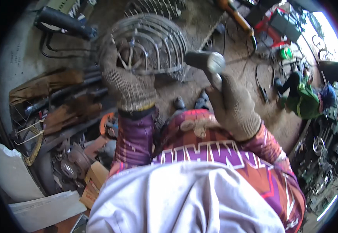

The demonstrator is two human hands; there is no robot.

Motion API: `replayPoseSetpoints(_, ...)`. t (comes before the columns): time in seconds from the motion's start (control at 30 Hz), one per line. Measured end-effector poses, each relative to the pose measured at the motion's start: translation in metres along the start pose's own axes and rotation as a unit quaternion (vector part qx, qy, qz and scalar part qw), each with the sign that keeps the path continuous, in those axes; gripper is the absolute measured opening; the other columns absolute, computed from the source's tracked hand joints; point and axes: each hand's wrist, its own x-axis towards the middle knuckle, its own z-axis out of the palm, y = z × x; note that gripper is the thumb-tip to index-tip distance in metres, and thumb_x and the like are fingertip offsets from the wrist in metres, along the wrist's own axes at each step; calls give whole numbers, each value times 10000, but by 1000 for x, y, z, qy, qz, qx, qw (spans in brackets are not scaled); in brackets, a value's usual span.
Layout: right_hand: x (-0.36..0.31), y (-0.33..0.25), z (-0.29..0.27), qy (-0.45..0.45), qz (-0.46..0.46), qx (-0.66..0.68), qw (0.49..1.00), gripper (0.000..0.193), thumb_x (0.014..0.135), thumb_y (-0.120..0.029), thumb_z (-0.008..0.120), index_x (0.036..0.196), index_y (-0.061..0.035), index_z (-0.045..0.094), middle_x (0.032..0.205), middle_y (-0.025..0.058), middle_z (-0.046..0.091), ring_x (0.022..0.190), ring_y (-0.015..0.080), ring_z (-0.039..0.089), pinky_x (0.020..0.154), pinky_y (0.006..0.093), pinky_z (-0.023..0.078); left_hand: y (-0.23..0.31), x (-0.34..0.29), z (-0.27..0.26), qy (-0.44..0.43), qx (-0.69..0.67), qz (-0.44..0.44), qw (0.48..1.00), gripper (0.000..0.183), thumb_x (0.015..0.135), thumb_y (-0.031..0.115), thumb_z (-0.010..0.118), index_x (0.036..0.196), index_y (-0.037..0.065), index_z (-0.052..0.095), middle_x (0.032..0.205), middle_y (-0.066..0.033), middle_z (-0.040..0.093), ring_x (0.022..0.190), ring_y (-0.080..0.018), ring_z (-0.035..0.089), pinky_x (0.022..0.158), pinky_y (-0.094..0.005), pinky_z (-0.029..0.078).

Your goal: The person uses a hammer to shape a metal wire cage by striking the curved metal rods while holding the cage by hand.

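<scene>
My left hand (128, 81), in a knitted work glove, grips a round wire cage (153, 42) made of curved metal rods, held up in front of me. My right hand (233, 106), also gloved, is closed around the handle of a hammer (207, 62), whose grey metal head sits just right of the cage's lower edge, close to the wires. Below both hands I see my purple and orange sleeves and a pale cloth over my chest.
A black power tool with cable (66, 23) lies at the upper left. Rusty scrap metal and bars (60, 105) pile up at the left, with cardboard boxes (95, 178) below. A crouching person in green (303, 95) works at the right near machinery (328, 147). Dirt floor lies ahead.
</scene>
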Motion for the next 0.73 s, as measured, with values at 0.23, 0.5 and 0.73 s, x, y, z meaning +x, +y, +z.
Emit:
replayPoseSetpoints(0.23,-9,50,20,41,106,152,982,299,969,-232,632,1202,-47,600,827,219,685,747,403,696,650,462,509,41,42,-45,-109,-55,-4,993,359,988,312,504,1170,51,671,1142,-131,722,958,-303,724,782,-457,631)
replayPoseSetpoints(0.5,-17,51,26,-15,130,215,968,303,1009,-236,596,1222,-20,592,783,112,638,641,174,653,587,337,499,86,62,-71,-382,-215,-180,881,389,1007,259,495,1251,-8,640,1230,-181,692,1066,-275,701,901,-434,600)
replayPoseSetpoints(0.73,-24,47,28,-4,68,225,972,342,1004,-224,598,1282,-26,581,809,108,649,675,198,664,613,344,503,83,55,-69,-261,-159,-56,950,419,988,318,552,1227,-15,640,1158,-170,717,972,-224,730,810,-406,626)
